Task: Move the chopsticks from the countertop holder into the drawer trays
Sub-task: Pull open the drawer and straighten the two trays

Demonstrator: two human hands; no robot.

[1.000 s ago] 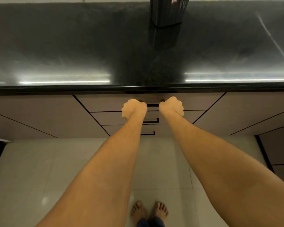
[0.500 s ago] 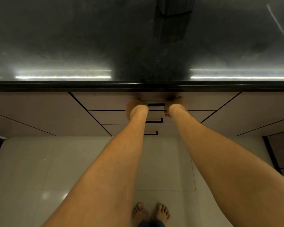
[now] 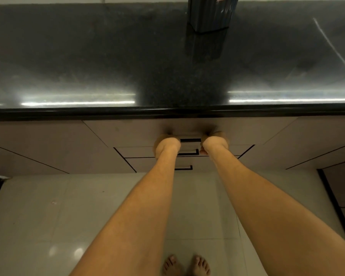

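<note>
Both hands on the top drawer (image 3: 139,134) front: left hand (image 3: 166,145) and right hand (image 3: 214,142) curled around its handle (image 3: 190,140) ends (fingers hidden). Drawer closed. Dark holder (image 3: 211,14) stands at surface (image 3: 88,56) rear; contents cropped, can't tell.

Both arms extend forward. The left hand (image 3: 166,145) and right hand (image 3: 214,141) are curled at the handle (image 3: 190,140) of the top drawer (image 3: 127,132), under the black countertop (image 3: 108,66). A dark holder (image 3: 210,13) stands at the countertop's rear.
</note>
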